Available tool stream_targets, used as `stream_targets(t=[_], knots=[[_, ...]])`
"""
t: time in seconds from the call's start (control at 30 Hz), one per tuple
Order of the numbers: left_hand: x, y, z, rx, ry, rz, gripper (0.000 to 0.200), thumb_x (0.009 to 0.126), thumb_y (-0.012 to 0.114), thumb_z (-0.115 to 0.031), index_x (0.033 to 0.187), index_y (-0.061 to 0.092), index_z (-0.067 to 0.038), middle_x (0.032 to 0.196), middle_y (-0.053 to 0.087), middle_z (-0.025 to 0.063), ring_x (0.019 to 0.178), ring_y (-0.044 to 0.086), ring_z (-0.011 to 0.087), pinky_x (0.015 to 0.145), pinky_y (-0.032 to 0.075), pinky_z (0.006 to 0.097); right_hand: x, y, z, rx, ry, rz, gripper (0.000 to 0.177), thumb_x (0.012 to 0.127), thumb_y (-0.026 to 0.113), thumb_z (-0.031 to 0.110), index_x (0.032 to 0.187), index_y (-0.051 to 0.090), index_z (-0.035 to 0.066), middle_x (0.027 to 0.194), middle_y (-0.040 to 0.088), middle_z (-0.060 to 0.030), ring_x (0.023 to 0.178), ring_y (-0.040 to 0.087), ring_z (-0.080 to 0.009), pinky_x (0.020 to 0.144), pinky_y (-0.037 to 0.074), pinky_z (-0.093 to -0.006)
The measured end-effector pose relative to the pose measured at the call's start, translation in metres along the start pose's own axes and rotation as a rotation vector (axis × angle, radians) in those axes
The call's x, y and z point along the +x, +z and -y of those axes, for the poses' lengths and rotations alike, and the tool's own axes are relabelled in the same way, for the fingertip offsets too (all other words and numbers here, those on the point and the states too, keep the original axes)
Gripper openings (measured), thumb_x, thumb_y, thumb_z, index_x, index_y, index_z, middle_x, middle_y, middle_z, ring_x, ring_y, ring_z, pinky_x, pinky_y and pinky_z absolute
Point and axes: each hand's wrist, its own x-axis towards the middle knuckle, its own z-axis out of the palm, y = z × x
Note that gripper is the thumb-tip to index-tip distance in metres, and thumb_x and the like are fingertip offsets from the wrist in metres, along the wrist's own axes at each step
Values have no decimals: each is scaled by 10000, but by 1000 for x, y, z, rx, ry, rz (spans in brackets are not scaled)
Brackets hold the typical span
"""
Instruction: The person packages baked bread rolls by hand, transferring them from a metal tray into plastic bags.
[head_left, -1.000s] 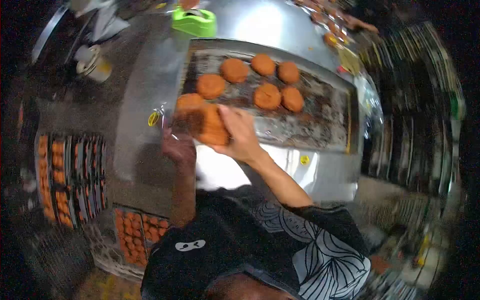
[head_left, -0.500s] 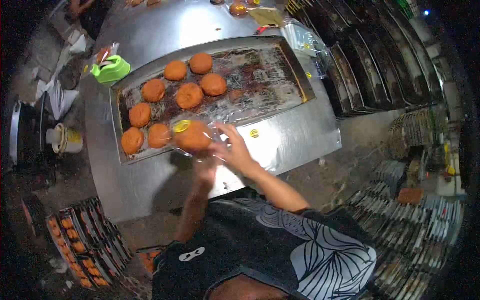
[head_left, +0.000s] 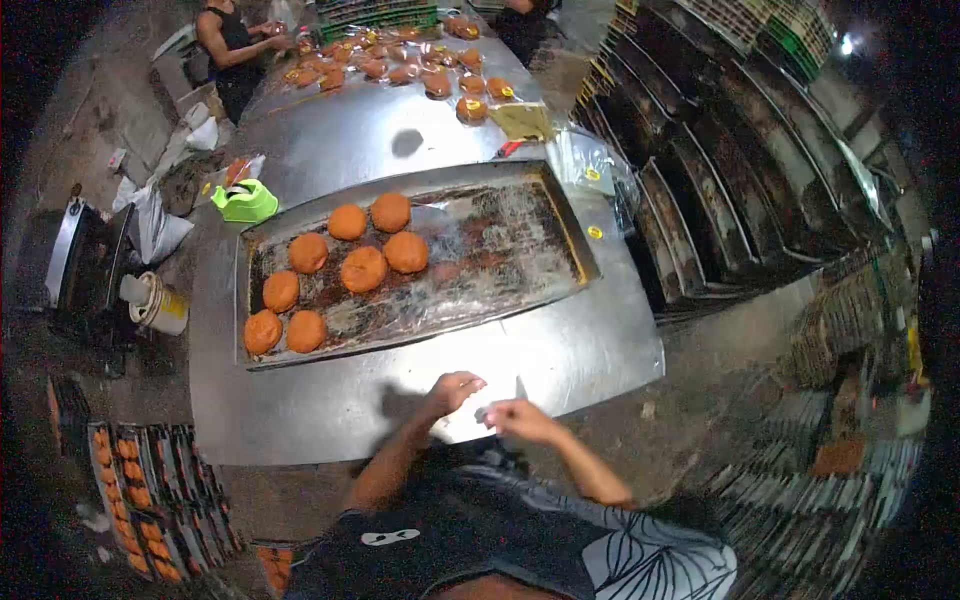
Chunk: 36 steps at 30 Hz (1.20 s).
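Note:
My left hand (head_left: 455, 393) is over the bare metal near the front edge of the table, its fingers loosely bent and nothing visible in them. Beside it, on the right, my right hand (head_left: 522, 420) has its fingertips drawn together at a small greyish spot too blurred to make out. Both hands are apart from the baking tray (head_left: 480, 317). Several round brown buns, one of them a bun (head_left: 363, 269) in the middle of the group, lie unwrapped on its left half.
Wrapped buns (head_left: 437, 83) crowd the table's far end, where another person (head_left: 230, 45) stands. A green tape dispenser (head_left: 246, 203) is left of the tray. Clear bags (head_left: 585, 160) with yellow stickers lie to the right. Stacked dark trays (head_left: 690, 200) flank the table.
The bagged bun with the yellow sticker has left my hands. Both hands have drawn back toward my body. My view has tilted up, showing more of the far table.

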Motion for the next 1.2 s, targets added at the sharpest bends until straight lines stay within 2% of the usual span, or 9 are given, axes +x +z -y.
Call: stream_targets(t=[0.1,0.37,0.47,0.57,0.67,0.73,0.83,0.9,1.2], knots=[[1,22,-12,-568,-44,49,269,855,465,-187,984,553,32,816,602,89,772,548,131,705,439,253,-3,-4,0,-5,-55,-179,322,838,494,303,914,575,0,686,569,-29,622,478,-103,602,404,-246],[-29,15,-93,-121,-159,-130,161,724,642,-187,794,617,-45,686,588,19,623,516,96,573,416,235,-4,34,2,-271,-22,-750,248,861,453,223,853,449,-24,561,541,-110,433,511,-168,412,391,-271],[-37,-7,-84,-112,215,-520,101,705,636,-127,737,624,-32,636,543,55,596,496,138,538,389,276,42,26,44,973,415,-416,295,864,383,177,1137,424,73,534,477,-11,330,397,-95,261,286,-205],[-64,-37,-99,5,471,-672,93,699,625,-91,734,590,-12,694,520,63,649,495,163,577,387,296,103,11,80,1101,-31,-241,386,868,394,275,1214,356,106,699,537,-38,500,499,-124,422,415,-217],[-63,-82,-57,-518,305,-1093,567,753,580,-179,1229,284,-89,1077,459,87,910,493,171,726,430,291,134,89,179,1351,-312,-111,382,876,375,343,1145,402,74,1023,527,-114,865,542,-188,712,463,-277],[-101,-134,-49,-1393,338,-722,484,818,503,-172,1237,287,-65,1043,493,118,897,528,176,733,453,270,170,131,145,1549,100,352,379,871,393,327,1137,401,57,1034,529,-110,878,559,-210,713,475,-278],[-154,-184,14,-1340,540,-868,167,821,510,-178,955,499,-80,872,545,63,817,541,160,702,467,335,222,152,165,388,21,324,366,826,470,320,1030,502,17,936,572,-100,872,567,-219,716,470,-295],[-170,-221,102,-1488,556,-1008,159,820,509,-192,928,496,-77,876,547,59,827,539,169,730,460,355,288,159,169,-691,-709,-247,369,784,535,304,981,534,-8,836,583,-123,864,564,-231,744,461,-335],[-189,-261,39,-1436,686,-1372,295,842,439,-189,1097,417,-44,921,538,87,891,532,230,791,449,433,251,180,188,131,-397,-289,270,637,669,-21,720,419,38,790,551,-45,705,484,-92,653,411,-240]])
